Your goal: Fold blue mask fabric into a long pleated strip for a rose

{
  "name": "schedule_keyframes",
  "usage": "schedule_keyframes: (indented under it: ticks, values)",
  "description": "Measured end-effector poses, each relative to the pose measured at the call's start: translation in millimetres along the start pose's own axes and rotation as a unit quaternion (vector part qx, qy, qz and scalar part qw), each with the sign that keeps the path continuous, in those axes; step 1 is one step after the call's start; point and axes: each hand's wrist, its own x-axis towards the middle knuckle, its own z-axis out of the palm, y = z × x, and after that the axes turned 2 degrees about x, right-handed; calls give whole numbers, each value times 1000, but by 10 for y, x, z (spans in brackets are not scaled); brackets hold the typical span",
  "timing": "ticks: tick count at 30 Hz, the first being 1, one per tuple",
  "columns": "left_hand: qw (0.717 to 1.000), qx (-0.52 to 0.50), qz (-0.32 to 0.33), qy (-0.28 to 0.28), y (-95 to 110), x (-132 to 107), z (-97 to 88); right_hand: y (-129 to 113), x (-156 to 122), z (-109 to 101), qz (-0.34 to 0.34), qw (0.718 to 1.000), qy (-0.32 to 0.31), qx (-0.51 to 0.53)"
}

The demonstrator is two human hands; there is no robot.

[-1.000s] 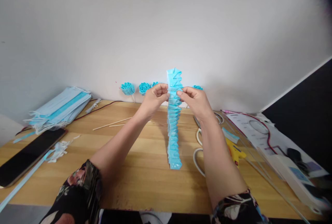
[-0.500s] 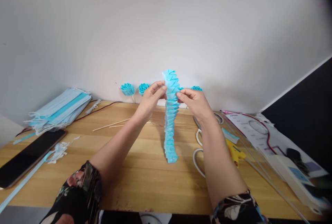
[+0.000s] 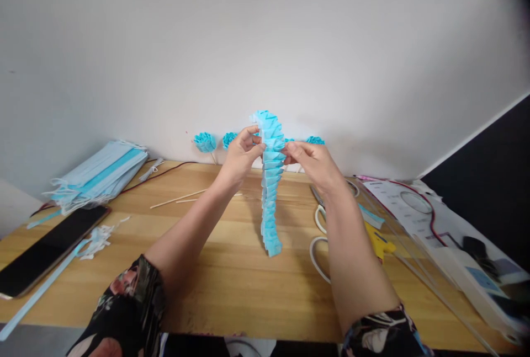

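Note:
A long pleated blue strip (image 3: 270, 202) hangs upright above the wooden table (image 3: 232, 280), its lower end just above the board. My left hand (image 3: 242, 155) pinches the strip near its top from the left. From the right, my right hand (image 3: 310, 161) pinches it at the same height. The top of the strip curls leftward over my fingers.
Blue rosettes on sticks (image 3: 205, 142) stand against the wall. A stack of blue face masks (image 3: 97, 175) and a black phone (image 3: 49, 249) lie at the left. Thin wooden sticks (image 3: 178, 198) lie mid-table. White-handled scissors (image 3: 321, 230), a yellow glue gun (image 3: 379, 238) and papers (image 3: 418, 208) lie at the right.
The pleated strip has shifted a little to the left and its top has bent over leftward. Both hands kept their pinch on it and moved slightly with it.

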Motion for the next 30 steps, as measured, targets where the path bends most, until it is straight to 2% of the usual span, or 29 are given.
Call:
schedule_keyframes:
  ticks: [3, 8, 14, 20, 26, 30]
  values:
    - [1000, -14, -6, -1, 11, -8, 12, -31, -6, 14, 8, 999, -33, -14]
    - [998, -17, -57, -32, 45, -34, 31, -44, 7, 32, 7, 1000, 11, 2]
    - [995, 33, -58, -69, 37, -38, 16, -10, 12, 17, 8, 1000, 25, 2]
    - [998, -4, -33, -47, 0, -16, -1, -8, 7, 18, 4, 1000, 16, 14]
    - [997, -56, -46, -17, 7, -5, -14, -64, -15, 34, 7, 1000, -8, 13]
    - [997, -50, -61, -26, 44, -32, 29, -66, -6, 42, 2, 1000, 16, 6]
